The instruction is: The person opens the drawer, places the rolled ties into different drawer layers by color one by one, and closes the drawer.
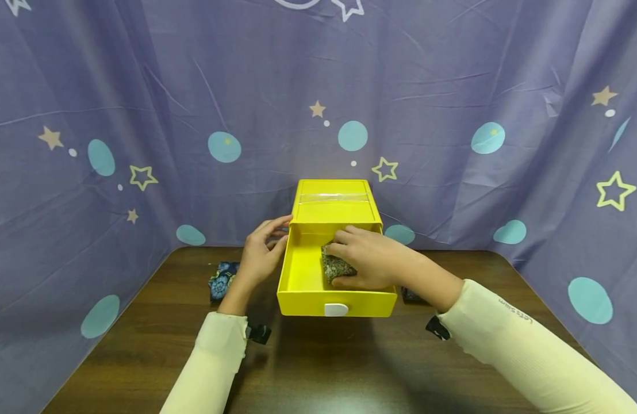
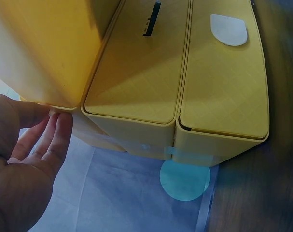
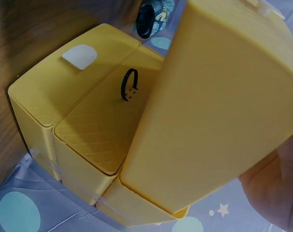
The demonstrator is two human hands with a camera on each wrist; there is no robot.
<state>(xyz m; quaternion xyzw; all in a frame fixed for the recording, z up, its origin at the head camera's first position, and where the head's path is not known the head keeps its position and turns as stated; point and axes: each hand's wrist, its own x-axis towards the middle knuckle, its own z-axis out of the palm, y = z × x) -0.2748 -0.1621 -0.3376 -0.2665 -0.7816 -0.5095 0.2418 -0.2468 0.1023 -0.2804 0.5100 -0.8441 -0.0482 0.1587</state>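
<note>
A yellow drawer unit stands on the table with its top drawer pulled out toward me. Inside that drawer, my right hand grips a small speckled green-grey cloth bundle, fingers over its top and thumb at the near side. The drawer's wall hides the bundle in the right wrist view, where only part of the hand shows. My left hand rests against the unit's left side, fingertips at the front edge beside the drawer. In the left wrist view its fingers reach along that edge.
Below the open drawer are two closed ones, the middle with a black handle, the lowest with a white handle. A blue floral cloth bundle lies left of the unit; a dark item sits right. A curtain hangs behind.
</note>
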